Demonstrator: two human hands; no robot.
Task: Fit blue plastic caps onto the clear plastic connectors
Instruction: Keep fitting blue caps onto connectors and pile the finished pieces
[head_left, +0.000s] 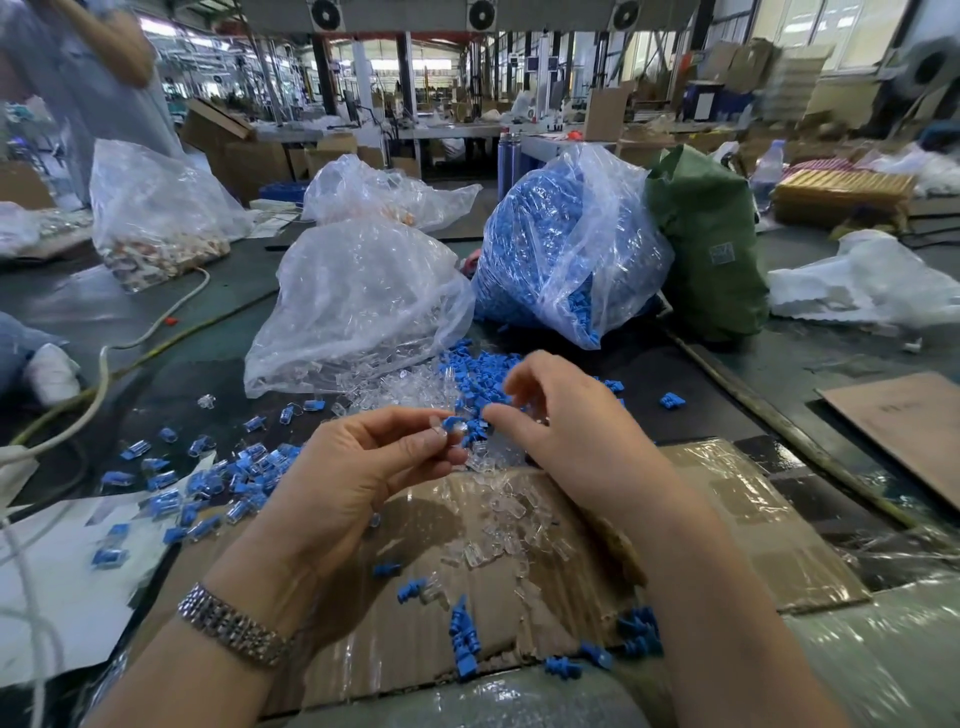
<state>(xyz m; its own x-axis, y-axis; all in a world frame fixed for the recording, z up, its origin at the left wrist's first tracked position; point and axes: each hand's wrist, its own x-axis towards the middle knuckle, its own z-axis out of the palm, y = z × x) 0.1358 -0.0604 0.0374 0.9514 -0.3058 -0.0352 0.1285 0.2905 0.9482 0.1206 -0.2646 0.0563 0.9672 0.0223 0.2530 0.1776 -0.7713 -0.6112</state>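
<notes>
My left hand pinches a clear plastic connector between thumb and fingers, just above the cardboard. My right hand hovers close to its right, fingers loosely curled and slightly blurred; whether it holds a cap I cannot tell. Loose blue caps and clear connectors lie mixed beneath and beyond both hands. Assembled pieces with blue caps are scattered to the left.
A clear bag of connectors and a bag of blue caps stand behind the pile. A green bag sits at the right. Flattened cardboard lies under my hands. Cables run at left, where a person stands.
</notes>
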